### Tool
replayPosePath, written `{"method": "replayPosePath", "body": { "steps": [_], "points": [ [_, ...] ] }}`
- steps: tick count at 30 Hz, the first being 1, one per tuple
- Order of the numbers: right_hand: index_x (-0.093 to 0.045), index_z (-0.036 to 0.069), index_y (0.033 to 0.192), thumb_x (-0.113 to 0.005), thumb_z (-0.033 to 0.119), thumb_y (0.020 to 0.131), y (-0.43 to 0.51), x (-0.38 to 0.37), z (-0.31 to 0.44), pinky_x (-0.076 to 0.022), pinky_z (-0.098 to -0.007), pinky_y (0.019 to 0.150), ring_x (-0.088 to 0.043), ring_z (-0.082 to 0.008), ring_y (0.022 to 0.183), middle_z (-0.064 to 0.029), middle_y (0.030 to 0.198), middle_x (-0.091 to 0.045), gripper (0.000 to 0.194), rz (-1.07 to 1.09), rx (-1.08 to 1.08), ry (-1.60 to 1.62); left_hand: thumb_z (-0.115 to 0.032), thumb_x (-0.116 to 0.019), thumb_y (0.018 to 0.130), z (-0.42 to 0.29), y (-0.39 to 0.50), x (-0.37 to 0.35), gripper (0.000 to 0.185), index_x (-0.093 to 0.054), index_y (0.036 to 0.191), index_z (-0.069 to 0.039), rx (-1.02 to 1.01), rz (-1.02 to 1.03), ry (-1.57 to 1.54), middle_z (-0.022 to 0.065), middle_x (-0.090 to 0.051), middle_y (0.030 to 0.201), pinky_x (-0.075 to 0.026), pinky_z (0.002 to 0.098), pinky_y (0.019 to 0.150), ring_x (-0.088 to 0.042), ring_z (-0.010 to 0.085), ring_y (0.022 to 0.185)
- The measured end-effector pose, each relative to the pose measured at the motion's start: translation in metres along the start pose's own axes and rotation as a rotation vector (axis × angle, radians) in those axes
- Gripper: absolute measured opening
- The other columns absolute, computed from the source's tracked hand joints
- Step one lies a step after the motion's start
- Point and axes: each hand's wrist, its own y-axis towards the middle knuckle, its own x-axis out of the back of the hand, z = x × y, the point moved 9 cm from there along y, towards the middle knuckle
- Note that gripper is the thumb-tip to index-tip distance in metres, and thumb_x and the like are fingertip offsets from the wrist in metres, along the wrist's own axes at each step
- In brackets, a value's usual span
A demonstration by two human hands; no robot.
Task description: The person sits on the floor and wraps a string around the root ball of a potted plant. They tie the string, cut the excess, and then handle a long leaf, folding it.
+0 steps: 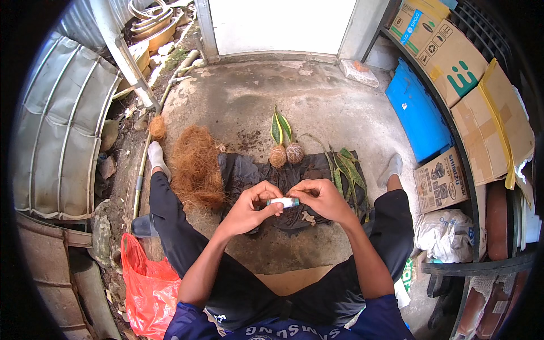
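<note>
My left hand (250,208) grips a small spool of white thread (281,202) with teal ends, held level above a black plastic sheet (238,170). The thumb and fingertips of my right hand (325,199) pinch the spool's right end; any loose strand there is too fine to make out. Past my hands, two round fibre-wrapped plant balls, a brown one (278,156) and one bound with pale thread (295,153), stand side by side at the sheet's far edge. Upright variegated snake plant leaves (277,127) rise from them. More snake plant leaves (349,170) lie on the sheet's right part.
A heap of brown coconut fibre (196,165) lies left of the sheet, with a small clump (157,127) farther off. A red plastic bag (148,289) sits by my left leg. Cardboard boxes (488,131) and a blue container (418,112) line the right side.
</note>
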Motion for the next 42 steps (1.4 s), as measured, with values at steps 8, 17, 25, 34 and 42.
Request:
{"method": "replayPosePath", "body": {
  "steps": [8,17,25,34,42],
  "points": [
    [-0.072,0.001,0.098,-0.066,0.013,0.09,0.002,0.0,-0.011,-0.0444,-0.0252,0.067,-0.055,-0.0056,0.074,-0.0008,0.084,-0.069,0.016,-0.036,-0.058,0.129,-0.01,-0.059,0.097,-0.004,-0.001,-0.005,0.023,-0.056,0.117,0.0,0.009,0.051,-0.157,0.0058,-0.066,0.093,-0.051,0.0261,0.077,-0.062,0.0098,0.083],
    [-0.071,0.0,0.097,-0.068,0.017,0.088,0.004,-0.008,-0.017,-0.0425,-0.0244,0.063,-0.051,-0.0054,0.07,0.0008,0.079,-0.066,0.019,-0.029,-0.061,0.133,-0.012,-0.057,0.098,-0.005,0.0,-0.003,0.024,-0.061,0.117,0.002,-0.025,0.033,-0.073,0.0068,-0.066,0.093,-0.051,0.0264,0.076,-0.061,0.0098,0.081],
    [-0.071,0.002,0.095,-0.07,0.02,0.088,0.001,-0.011,-0.014,-0.0401,-0.0244,0.061,-0.048,-0.0051,0.068,0.0031,0.076,-0.063,0.019,0.009,-0.077,0.125,-0.013,-0.056,0.099,0.002,0.002,0.011,0.025,-0.059,0.119,0.001,-0.028,-0.095,-0.107,0.0056,-0.066,0.092,-0.051,0.0258,0.076,-0.061,0.0095,0.081],
    [-0.071,0.0,0.092,-0.07,0.019,0.087,0.0,-0.011,-0.001,-0.0432,-0.0253,0.061,-0.053,-0.0058,0.067,-0.0023,0.079,-0.068,0.019,-0.019,-0.029,0.029,-0.013,-0.059,0.097,0.003,0.002,0.023,0.025,-0.062,0.118,-0.001,-0.035,-0.248,0.012,0.0027,-0.066,0.088,-0.049,0.0226,0.071,-0.059,0.0068,0.077],
    [-0.071,-0.001,0.09,-0.073,0.012,0.085,-0.002,-0.004,0.01,-0.0333,-0.0247,0.049,-0.041,-0.0034,0.057,0.0001,0.066,-0.056,0.014,-0.187,0.092,-0.124,-0.011,-0.065,0.091,-0.007,0.0,0.023,0.022,-0.066,0.11,0.001,-0.112,-0.356,0.404,0.0072,-0.071,0.091,-0.048,0.024,0.061,-0.06,0.0077,0.069]
  ]
}}
